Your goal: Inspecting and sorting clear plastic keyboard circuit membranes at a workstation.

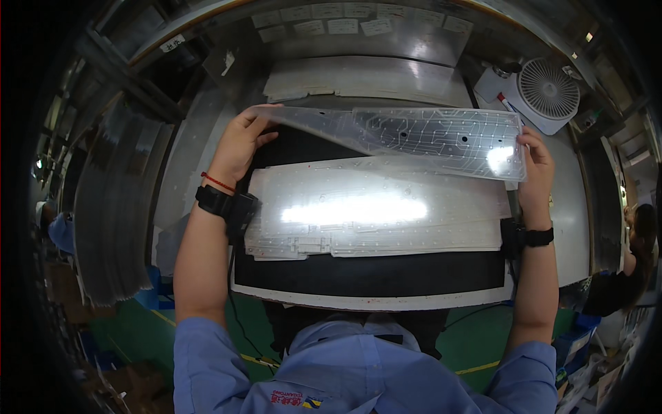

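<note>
A long, clear plastic circuit film (441,134) with printed silvery traces and a few dark holes is held up between my two hands, twisted along its length. My left hand (241,138) pinches its left end, fingers closed over the edge. On the other side, my right hand (538,162) grips the right end between thumb and fingers. Below the film lies a stack of similar translucent sheets (372,238) on a black mat (372,272), with bright glare across its top. Both wrists wear black bands with small devices.
Behind the mat lies another pile of pale sheets (372,79). A white fan (548,86) stands at the back right. Tall stacks of sheets (114,214) flank the left, with another stack (607,200) at the right. Paper labels line the back panel (414,48).
</note>
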A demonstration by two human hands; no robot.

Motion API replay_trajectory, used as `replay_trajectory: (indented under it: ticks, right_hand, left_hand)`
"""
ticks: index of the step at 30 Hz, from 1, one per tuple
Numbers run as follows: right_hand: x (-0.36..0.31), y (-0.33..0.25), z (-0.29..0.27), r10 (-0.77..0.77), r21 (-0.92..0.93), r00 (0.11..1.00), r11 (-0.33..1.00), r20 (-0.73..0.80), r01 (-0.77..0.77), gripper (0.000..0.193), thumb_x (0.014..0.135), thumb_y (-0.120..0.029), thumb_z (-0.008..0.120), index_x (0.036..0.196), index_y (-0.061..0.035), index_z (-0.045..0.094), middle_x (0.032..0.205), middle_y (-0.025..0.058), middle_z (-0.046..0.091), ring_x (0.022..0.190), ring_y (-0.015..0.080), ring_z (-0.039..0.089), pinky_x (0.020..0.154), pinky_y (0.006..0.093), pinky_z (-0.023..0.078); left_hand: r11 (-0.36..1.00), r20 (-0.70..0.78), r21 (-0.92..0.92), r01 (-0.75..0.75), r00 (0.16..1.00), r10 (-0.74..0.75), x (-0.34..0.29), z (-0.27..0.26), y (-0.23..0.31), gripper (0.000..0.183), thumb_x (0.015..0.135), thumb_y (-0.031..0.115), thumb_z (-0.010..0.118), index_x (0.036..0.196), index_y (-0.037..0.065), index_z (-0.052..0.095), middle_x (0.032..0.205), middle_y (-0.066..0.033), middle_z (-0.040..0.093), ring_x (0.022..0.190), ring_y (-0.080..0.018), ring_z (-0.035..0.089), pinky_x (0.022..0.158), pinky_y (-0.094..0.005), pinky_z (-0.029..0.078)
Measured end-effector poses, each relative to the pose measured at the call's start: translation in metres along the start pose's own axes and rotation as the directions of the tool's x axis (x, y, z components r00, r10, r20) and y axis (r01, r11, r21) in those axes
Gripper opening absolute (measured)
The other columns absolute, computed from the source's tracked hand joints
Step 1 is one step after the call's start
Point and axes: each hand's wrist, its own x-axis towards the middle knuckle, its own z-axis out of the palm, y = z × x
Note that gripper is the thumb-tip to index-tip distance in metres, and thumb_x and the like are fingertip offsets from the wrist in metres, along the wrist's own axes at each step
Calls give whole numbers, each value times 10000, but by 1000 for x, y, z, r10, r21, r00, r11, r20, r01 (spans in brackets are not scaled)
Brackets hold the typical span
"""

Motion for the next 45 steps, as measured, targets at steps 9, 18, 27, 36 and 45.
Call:
replay_trajectory:
  ticks: [9, 18, 27, 36, 45]
  right_hand:
    - [-2, -1, 5, 147, -56, 989, 988, -8, -147, 116, 921, -49, 581, 1030, -26, 615, 1025, 13, 601, 928, 84, 533, 833, 216, 403]
    - [0, -10, 9, 293, -118, 954, 952, 69, -284, 211, 955, -173, 566, 1099, -27, 616, 885, -14, 600, 794, 58, 515, 724, 204, 400]
    - [-4, -14, 15, 457, -396, 870, 845, 184, -360, 313, 932, -200, 598, 1188, -20, 614, 987, 26, 636, 879, 92, 540, 804, 226, 420]
    - [-5, -19, 16, 457, -481, 867, 816, 200, -319, 300, 870, -167, 674, 1130, -20, 653, 947, 27, 621, 876, 103, 539, 800, 231, 424]
    - [-5, -24, 14, 318, -402, 916, 893, 245, -202, 132, 878, -145, 647, 957, -39, 645, 896, -7, 593, 811, 88, 514, 727, 235, 412]
  left_hand:
    - [992, 56, 54, 110, 992, -113, 3, -7, -1, 251, 998, 229, 486, 1134, 40, 581, 889, 8, 595, 707, -61, 570, 614, -179, 435]
    - [991, 38, -24, 132, 991, -131, 5, -12, -6, 253, 1003, 210, 475, 1168, 32, 544, 880, -1, 583, 715, -66, 579, 628, -174, 450]
    - [991, -12, -3, 137, 990, -137, 5, -13, -8, 209, 1002, 201, 479, 1143, 59, 543, 953, -14, 593, 770, -67, 600, 676, -176, 476]
    - [989, -94, -128, 73, 992, -86, 5, -8, -7, 335, 1005, 195, 465, 1285, 12, 480, 1112, -116, 597, 947, -137, 597, 810, -221, 497]
    - [986, 138, 165, -9, 990, -14, -4, 33, 63, 350, 987, 230, 504, 1272, 28, 531, 1138, -84, 626, 984, -133, 609, 847, -255, 494]
